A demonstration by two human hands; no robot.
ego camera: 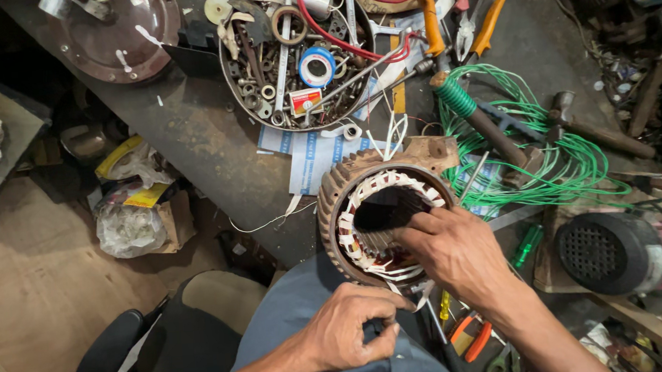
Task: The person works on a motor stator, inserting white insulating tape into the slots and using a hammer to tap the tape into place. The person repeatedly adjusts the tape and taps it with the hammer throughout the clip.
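A ribbed motor stator [339, 189] with copper windings and white insulation strips stands at the bench edge, its bore facing up. My right hand [450, 249] rests on the stator's near right rim, fingers reaching into the bore over the windings. My left hand [349, 332] is just below the stator, fingers pinched on a thin white strip that runs up to the winding. White lead wires [393, 132] stick up from the far side.
A round metal tray [243, 99] of nuts, washers, tape and tools sits behind the stator. Green wire coil [567, 168], a green-handled tool [476, 116], pliers [482, 23], a black fan cover [607, 252] lie right. A chair [126, 344] and bags are left.
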